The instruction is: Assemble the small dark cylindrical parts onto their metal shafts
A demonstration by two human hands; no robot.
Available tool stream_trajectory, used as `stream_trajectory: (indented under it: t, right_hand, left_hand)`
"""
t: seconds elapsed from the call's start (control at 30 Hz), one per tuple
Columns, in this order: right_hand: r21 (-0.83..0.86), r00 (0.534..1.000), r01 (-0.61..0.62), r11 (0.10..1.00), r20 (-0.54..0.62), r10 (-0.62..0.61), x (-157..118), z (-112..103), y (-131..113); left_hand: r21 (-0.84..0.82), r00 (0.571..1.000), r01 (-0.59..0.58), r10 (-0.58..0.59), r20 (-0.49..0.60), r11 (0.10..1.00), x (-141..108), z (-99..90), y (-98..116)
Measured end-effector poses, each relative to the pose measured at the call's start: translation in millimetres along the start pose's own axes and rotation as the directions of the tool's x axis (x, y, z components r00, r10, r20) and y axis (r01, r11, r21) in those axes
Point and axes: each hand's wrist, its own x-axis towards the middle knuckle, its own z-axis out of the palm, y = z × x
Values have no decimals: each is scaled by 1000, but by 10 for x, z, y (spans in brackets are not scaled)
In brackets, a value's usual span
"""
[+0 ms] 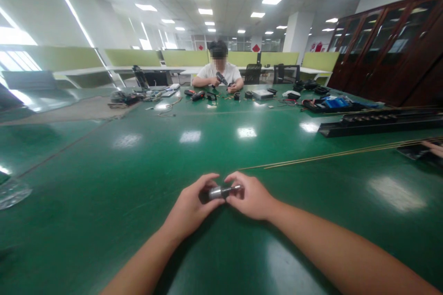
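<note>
Low over the green table, between my hands, is a silver metal cylindrical part (215,192) with a dark collar and a thin shaft pointing right. My left hand (194,200) is curled around the thick end, its thumb along the lower side and its index finger arched above. Around the thin shaft end bend the fingers of my right hand (251,196), with thumb and index finger apart at the near side. The inner fingers of both hands are partly hidden, so their exact contact with the part is unclear.
Thin brass-coloured rods (301,160) lie right of my hands, beyond them a long black channel (380,124). A person (218,71) across the green table (155,147) holds a power drill (221,78) among scattered tools. A clear round object (14,193) stands at left.
</note>
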Motion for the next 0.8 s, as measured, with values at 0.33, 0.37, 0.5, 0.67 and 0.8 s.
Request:
stream_trajectory:
  t: [0.33,0.37,0.5,0.67,0.8]
  right_hand:
    - [-57,1000,29,998,1,-29,-14,-12,-30]
    - [-63,999,33,997,1,-33,-17,-11,-31]
    - [-66,999,46,997,8,-46,-22,-8,-25]
    - [-40,999,51,998,4,-51,-8,-16,-20]
    - [-13,999,49,999,6,-49,-4,-22,-22]
  left_hand:
    - [11,999,-18,18,43,1000,1,-34,-72]
    - [7,999,-25,24,44,1000,3,-32,-73]
    - [0,997,-51,51,60,999,11,-25,-50]
    - [0,995,-74,74,63,997,11,-13,-3]
    - [-2,995,-80,80,55,997,7,-5,11]
